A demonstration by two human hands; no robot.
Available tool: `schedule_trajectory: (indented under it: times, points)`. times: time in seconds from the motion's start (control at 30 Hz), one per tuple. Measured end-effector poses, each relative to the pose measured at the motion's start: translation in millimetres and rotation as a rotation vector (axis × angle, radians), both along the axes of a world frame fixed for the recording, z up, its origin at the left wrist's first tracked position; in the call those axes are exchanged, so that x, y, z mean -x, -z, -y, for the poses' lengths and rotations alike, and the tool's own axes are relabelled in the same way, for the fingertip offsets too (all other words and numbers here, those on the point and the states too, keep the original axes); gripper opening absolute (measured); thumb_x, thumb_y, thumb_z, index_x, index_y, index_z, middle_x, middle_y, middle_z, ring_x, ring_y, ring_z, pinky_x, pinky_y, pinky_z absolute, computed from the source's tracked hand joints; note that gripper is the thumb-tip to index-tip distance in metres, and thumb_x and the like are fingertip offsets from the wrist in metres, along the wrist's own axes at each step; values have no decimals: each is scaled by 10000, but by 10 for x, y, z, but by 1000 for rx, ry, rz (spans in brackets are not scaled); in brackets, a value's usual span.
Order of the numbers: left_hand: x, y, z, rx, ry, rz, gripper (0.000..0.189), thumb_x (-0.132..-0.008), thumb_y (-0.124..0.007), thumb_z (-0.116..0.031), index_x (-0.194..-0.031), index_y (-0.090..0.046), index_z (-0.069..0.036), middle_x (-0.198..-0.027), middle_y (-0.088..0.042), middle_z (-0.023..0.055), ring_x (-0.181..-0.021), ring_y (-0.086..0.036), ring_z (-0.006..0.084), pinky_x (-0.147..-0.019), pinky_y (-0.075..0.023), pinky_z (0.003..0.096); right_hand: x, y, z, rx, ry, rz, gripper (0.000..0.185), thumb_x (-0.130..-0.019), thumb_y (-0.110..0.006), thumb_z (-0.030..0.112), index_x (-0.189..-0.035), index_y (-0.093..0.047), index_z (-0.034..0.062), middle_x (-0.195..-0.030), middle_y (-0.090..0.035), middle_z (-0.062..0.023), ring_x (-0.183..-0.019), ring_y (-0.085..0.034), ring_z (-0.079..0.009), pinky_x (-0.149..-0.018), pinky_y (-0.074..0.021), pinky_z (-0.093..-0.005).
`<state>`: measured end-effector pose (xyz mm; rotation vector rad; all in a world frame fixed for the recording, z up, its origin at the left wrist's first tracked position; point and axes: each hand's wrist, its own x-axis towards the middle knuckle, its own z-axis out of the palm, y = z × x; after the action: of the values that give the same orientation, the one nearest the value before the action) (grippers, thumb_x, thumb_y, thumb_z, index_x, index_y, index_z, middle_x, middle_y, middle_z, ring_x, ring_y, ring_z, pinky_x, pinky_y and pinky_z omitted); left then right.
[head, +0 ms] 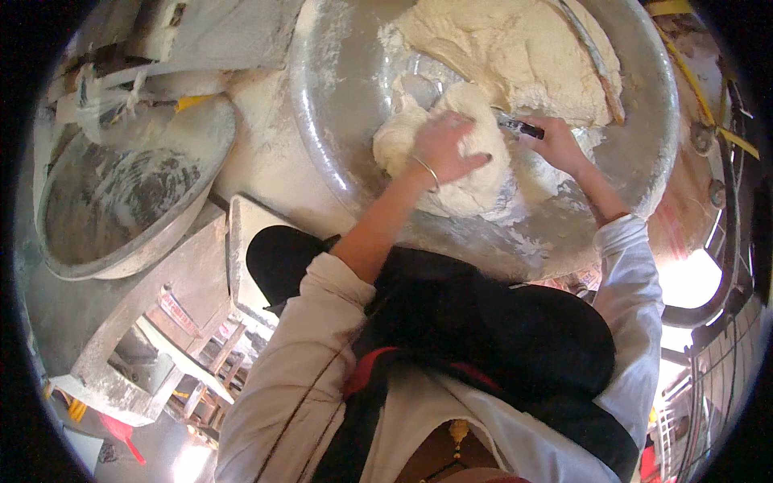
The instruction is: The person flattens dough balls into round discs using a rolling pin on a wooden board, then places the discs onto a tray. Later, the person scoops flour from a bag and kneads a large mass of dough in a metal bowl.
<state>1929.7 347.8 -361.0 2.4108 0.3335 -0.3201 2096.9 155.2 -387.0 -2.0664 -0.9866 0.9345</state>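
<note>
A large metal bowl (pixel 326 151) in front of me holds a big mass of pale dough (pixel 531 60) at its far side and a smaller dough lump (pixel 483 187) nearer me. My left hand (pixel 444 148), blurred and wearing a bracelet, lies over the smaller lump with its thumb spread; whether its fingers grip the dough is unclear. In my right hand (pixel 552 142) is the black handle of a metal tool (pixel 523 127). The tool points left, between the two portions of dough, and its working end is mostly hidden.
A long, narrow rod (pixel 590 51) lies across the big dough mass. Left of the bowl sits a flour-smeared basin (pixel 136 193), on a floury surface. A pale board or tray edge (pixel 237 253) is near my left leg. Metal bars (pixel 718 374) stand at the right.
</note>
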Motion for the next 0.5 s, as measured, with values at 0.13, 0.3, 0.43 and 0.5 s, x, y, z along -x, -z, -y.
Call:
schedule_trajectory:
  times: [0.13, 0.3, 0.43, 0.5]
  points:
    - [232, -368, 566, -162, 77, 31, 517, -767, -654, -413, -1142, -586, -63, -1234, -492, 155, -1148, -454, 349, -977, -354, 479, -22, 82, -139, -56, -19, -136, 334, -785, -673, 188, -1088, -654, 49, -791, -653, -173, -670, -633, -263, -651, -492, -353]
    - [320, -643, 838, -217, 239, -97, 551, -763, -662, -398, -1208, -549, -94, -1274, -478, 158, -1188, -432, 355, -1009, -318, 510, -128, -98, -306, 266, -255, -272, 287, -861, -595, 240, -1024, -627, 5, -783, -641, -197, -682, -636, -312, -635, -500, -423]
    - [294, -843, 385, -300, 191, -87, 638, -766, -667, -437, -1285, -520, -97, -1347, -459, 175, -1206, -469, 326, -981, -389, 467, 218, -398, -59, 236, -318, 263, 233, -899, -526, 211, -999, -523, 1, -743, -626, -221, -729, -615, -431, -638, -494, -509]
    - [125, -880, 53, -413, 9, 135, 617, -781, -657, -469, -1244, -558, -74, -1329, -485, 188, -1144, -523, 335, -940, -434, 444, 397, -569, 125, 310, -325, 315, 260, -889, -531, 201, -1047, -486, -1, -754, -630, -204, -721, -628, -398, -629, -501, -489]
